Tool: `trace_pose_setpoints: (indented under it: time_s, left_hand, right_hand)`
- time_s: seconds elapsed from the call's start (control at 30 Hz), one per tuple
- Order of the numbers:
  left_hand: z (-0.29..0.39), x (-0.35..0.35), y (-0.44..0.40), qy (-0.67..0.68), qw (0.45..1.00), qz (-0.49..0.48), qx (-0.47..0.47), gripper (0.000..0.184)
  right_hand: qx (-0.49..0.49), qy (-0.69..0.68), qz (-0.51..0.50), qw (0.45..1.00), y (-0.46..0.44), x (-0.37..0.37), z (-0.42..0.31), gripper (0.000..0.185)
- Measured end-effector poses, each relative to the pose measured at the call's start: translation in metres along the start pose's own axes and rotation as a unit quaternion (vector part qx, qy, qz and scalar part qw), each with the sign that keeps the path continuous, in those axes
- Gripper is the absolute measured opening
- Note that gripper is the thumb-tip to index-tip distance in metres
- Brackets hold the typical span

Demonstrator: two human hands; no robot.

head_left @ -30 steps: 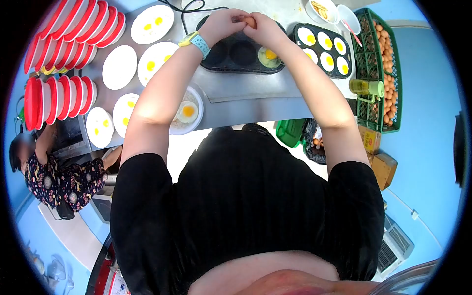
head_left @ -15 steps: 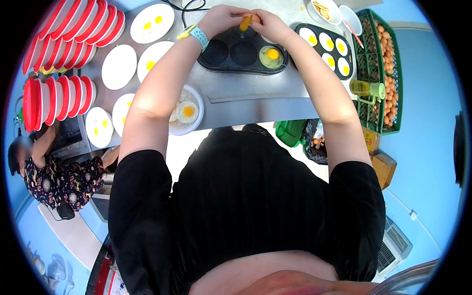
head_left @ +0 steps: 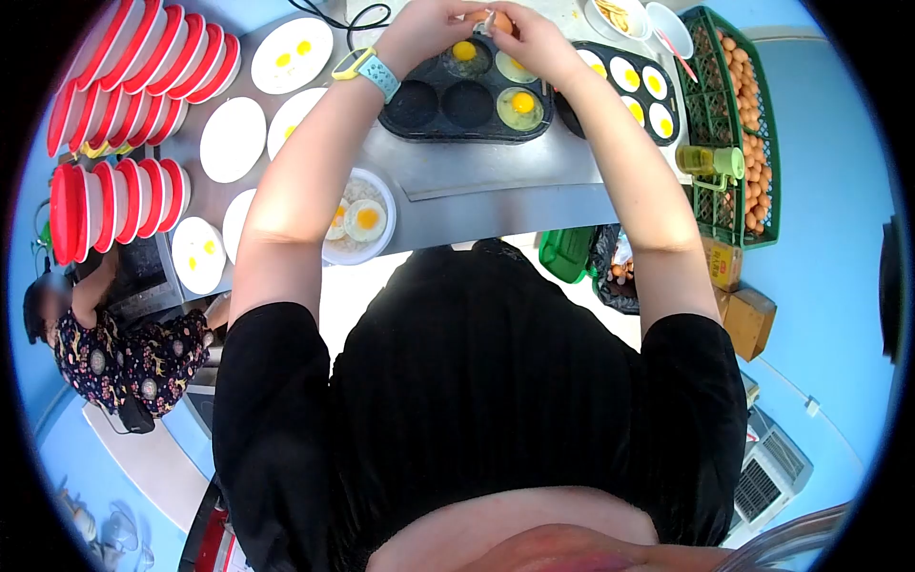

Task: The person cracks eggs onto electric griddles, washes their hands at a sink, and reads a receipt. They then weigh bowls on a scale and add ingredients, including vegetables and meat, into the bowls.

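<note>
One broken eggshell (head_left: 502, 21) between my two hands, above the back row of the near pan (head_left: 419, 128). Left hand (head_left: 427, 30): grip pinched on the shell, wrist with one watch (head_left: 370, 71). Right hand (head_left: 536, 46): grip on the shell too, thumb pointing down beside it. Both arms reach forward, elbows out, hands meeting at the top of the view.

Near pan: five wells visible, three holding egg, two yolks plain, two front wells bare; my left hand and wrist cover part. Far pan (head_left: 679, 103), partly behind my right arm: five eggs seen. Left on desk (head_left: 477, 172): five white plates (head_left: 233, 139), two partly hidden. One rice bowl (head_left: 354, 250), two eggs on top. Upper right: two small bowls (head_left: 672, 36), one oil bottle (head_left: 701, 160), one green crate (head_left: 774, 181) of eggs, too many to count.
</note>
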State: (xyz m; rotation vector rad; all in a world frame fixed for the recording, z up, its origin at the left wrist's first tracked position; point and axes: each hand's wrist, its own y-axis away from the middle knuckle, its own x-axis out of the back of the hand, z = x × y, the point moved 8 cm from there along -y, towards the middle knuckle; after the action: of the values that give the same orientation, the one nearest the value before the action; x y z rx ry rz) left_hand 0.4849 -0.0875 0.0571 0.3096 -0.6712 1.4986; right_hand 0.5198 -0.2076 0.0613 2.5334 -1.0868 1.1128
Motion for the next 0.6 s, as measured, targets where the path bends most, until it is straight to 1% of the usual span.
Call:
trace_pose_setpoints:
  time_s: [0.03,0.1,0.13,0.17,0.2,0.23,0.27,0.3,0.33,0.37,0.4,0.43,0.47,0.5,0.53,0.57,0.6]
  left_hand:
    - [0.003,-0.001,0.000,-0.001,1.000,-0.002,-0.003,0.026]
    - [0.017,-0.009,0.000,0.057,0.996,-0.058,-0.041,0.024]
    - [0.023,-0.010,-0.001,0.056,0.996,-0.061,-0.044,0.024]
    - [0.028,-0.011,0.001,0.054,0.997,-0.045,-0.038,0.024]
    - [0.037,-0.011,0.004,0.052,0.998,-0.030,-0.034,0.024]
    - [0.046,-0.011,0.006,0.049,0.998,-0.014,-0.032,0.024]
    - [0.055,-0.019,0.012,0.051,0.998,-0.023,-0.040,0.024]
    - [0.060,-0.023,0.020,0.079,0.996,0.011,-0.044,0.030]
    - [0.072,-0.029,0.026,0.112,0.992,0.040,-0.050,0.037]
    - [0.092,-0.029,0.038,0.104,0.993,0.034,-0.037,0.039]
    - [0.102,-0.039,0.050,0.143,0.989,0.014,-0.037,0.035]
    - [0.108,-0.052,0.064,0.178,0.984,-0.025,-0.009,0.028]
    - [0.120,-0.062,0.081,0.269,0.962,-0.043,0.015,0.023]
    - [0.122,-0.073,0.095,0.252,0.964,-0.072,-0.036,0.022]
    - [0.130,-0.083,0.109,0.292,0.952,-0.089,0.006,0.022]
    - [0.133,-0.092,0.120,0.322,0.941,-0.088,0.048,0.022]
    - [0.131,-0.104,0.129,0.336,0.934,-0.104,0.070,0.023]
  right_hand:
    - [-0.025,-0.030,0.007,0.999,0.006,-0.004,0.006,0.032]
    - [-0.016,-0.054,0.021,0.998,0.013,-0.006,0.012,0.033]
    - [-0.005,-0.078,0.054,0.995,0.018,-0.001,0.009,0.034]
    - [0.002,-0.103,0.088,0.991,0.026,0.004,0.007,0.035]
    - [-0.021,-0.150,0.085,0.985,0.032,0.007,0.011,0.038]
    - [-0.024,-0.148,0.094,0.984,0.042,0.014,0.007,0.038]
    - [-0.047,-0.208,0.087,0.973,0.058,0.019,0.006,0.038]
    - [-0.070,-0.264,0.085,0.958,0.074,0.028,0.007,0.037]
    - [-0.115,-0.298,0.108,0.941,0.096,0.035,0.026,0.038]
    - [-0.101,-0.292,0.154,0.938,0.126,0.055,0.022,0.038]
    - [-0.103,-0.290,0.226,0.924,0.165,0.071,0.034,0.041]
    - [-0.102,-0.282,0.298,0.906,0.212,0.084,0.053,0.045]
    - [-0.106,-0.236,0.359,0.897,0.260,0.093,0.067,0.048]
    - [-0.109,-0.190,0.417,0.882,0.310,0.099,0.080,0.050]
    - [-0.175,-0.055,0.406,0.895,0.359,0.101,0.093,0.054]
    - [-0.241,0.075,0.383,0.889,0.404,0.101,0.105,0.057]
    - [-0.308,0.133,0.352,0.874,0.442,0.096,0.119,0.059]
